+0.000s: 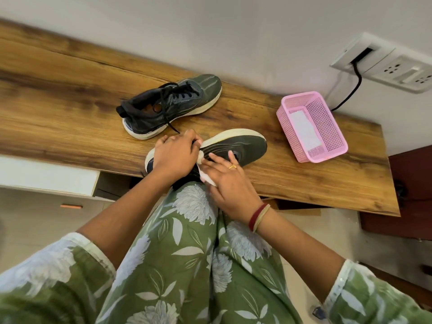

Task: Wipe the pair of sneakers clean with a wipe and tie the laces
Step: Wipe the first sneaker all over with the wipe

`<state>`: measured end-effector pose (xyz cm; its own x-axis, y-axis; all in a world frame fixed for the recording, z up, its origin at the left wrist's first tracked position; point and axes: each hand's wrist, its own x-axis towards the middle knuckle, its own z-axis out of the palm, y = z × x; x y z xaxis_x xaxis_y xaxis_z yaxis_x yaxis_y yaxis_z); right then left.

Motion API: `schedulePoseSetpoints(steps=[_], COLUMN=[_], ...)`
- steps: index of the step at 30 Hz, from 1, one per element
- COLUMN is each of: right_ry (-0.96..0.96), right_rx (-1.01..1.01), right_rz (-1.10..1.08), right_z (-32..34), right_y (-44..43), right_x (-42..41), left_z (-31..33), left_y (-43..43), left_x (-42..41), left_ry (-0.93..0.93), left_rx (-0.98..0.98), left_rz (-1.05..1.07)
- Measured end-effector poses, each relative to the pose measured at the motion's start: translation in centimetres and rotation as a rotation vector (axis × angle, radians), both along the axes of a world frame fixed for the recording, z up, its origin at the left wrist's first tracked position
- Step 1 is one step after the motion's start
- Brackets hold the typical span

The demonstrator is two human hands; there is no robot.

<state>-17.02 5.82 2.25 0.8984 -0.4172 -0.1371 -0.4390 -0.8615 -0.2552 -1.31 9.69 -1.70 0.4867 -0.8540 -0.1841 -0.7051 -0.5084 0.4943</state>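
Observation:
Two olive-green sneakers with white soles are on the wooden table (70, 108). The far sneaker (173, 104) stands upright, its black laces loose and trailing. The near sneaker (236, 146) lies tipped on its side at the table's front edge. My left hand (175, 155) grips its heel end, fingers curled over the sole. My right hand (226, 178) presses a white wipe (208, 177) against the sneaker's side, fingers spread flat on the upper.
A pink perforated basket (327, 127) with a white wipe pack inside stands at the table's right. Behind it, a wall socket panel (383, 64) has a black cable plugged in. A white drawer unit (46, 178) sits under the table at left. My lap is below the table's front edge.

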Motion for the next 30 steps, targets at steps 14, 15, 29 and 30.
schedulePoseSetpoints(steps=[14,15,29,30], right_ry=[-0.511,-0.594,-0.1,-0.1], right_rx=[0.524,0.562,0.037,0.048], right_rz=[-0.476,-0.582,-0.387,-0.298], right_z=[1.9,1.9,-0.1,-0.3], right_y=[-0.3,-0.8,-1.0,-0.3], right_x=[-1.5,-1.8,1.2,1.5], left_z=[0.7,0.8,0.0,0.0], left_y=[0.4,0.7,3.4,3.3], left_x=[0.3,0.5,3.5,3.4], left_ry=[0.064,0.099,0.294,0.284], left_rx=[-0.018,-0.01,-0.035,-0.036], left_rz=[0.009,-0.005,-0.092,-0.079])
